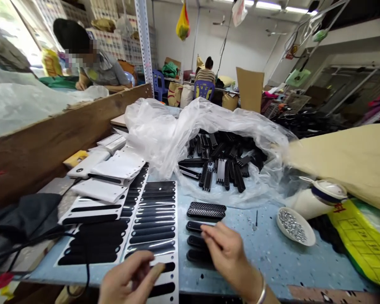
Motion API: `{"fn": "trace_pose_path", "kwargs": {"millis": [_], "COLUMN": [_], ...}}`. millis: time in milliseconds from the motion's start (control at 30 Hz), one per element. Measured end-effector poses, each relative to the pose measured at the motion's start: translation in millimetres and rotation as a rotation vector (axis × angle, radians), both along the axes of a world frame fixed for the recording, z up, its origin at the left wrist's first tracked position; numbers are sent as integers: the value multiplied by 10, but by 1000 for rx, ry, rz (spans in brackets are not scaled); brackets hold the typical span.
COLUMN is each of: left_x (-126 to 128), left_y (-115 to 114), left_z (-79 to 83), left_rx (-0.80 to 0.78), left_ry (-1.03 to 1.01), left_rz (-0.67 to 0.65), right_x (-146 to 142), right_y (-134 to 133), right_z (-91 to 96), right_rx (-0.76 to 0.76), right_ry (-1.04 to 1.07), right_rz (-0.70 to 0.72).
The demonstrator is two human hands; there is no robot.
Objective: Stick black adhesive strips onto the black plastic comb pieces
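My left hand (131, 276) hovers over the lower end of a white backing sheet (175, 274) with black strip stickers (155, 226) on it. Its fingers are curled, thumb and forefinger slightly apart, and I see nothing between them. My right hand (228, 253), with a bangle on the wrist, has thumb and forefinger pinched together at a black plastic strip piece (193, 226). Whatever the pinch holds is too small to tell. Two more black pieces (194, 241) lie below in a column, partly behind the hand. Above them are mesh-patterned black pieces (205, 210).
A clear plastic bag (164, 143) spills black pieces (228, 169) at the back. A white bowl of small metal parts (296, 226) stands right, beside a white cup (319, 198) and a thin dark tool (256, 218). More sticker sheets (95, 240) lie left. Two people work beyond.
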State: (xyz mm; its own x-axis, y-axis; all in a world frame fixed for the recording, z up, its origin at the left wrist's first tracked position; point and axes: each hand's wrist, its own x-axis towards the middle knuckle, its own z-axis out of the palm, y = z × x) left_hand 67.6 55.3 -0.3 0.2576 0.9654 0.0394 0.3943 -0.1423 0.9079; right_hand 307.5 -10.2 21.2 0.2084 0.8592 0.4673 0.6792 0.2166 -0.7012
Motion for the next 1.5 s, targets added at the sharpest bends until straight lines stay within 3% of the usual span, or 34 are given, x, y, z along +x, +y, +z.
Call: {"fn": "trace_pose_path", "kwargs": {"millis": [67, 133, 233, 367, 567, 700, 833, 1067, 1267, 1500], "left_x": [383, 698, 956, 1025, 997, 1011, 1066, 1109, 1101, 1077], "left_y": [59, 141, 252, 346, 588, 681, 682, 705, 730, 744], "left_z": [75, 110, 124, 116, 60, 68, 109, 186, 220, 182], "left_rx": [-284, -489, -658, -785, -799, -819, -893, -885, -804, -842], "left_ry": [-161, -277, -375, -424, -474, -467, -502, -522, -467, -521], "left_rz": [-249, -401, -447, -452, -393, -406, -407, -405, -393, -430], "right_x": [-118, -180, -130, 87, 460, 592, 615, 642, 673, 681], "right_y": [25, 54, 61, 0, -86, -90, -70, -35, 31, 38], "right_z": [-51, -83, -98, -70, -93, -157, -114, -75, -121, -80], "right_rx": [44, 63, 49, 63, 39, 47, -46, -79, 2, -53], "right_ry": [-222, -352, -411, -361, -178, -229, -220, -265, -360, -438], "right_rz": [47, 38, 8, 57, 10, 3, 70, 114, 65, 125]}}
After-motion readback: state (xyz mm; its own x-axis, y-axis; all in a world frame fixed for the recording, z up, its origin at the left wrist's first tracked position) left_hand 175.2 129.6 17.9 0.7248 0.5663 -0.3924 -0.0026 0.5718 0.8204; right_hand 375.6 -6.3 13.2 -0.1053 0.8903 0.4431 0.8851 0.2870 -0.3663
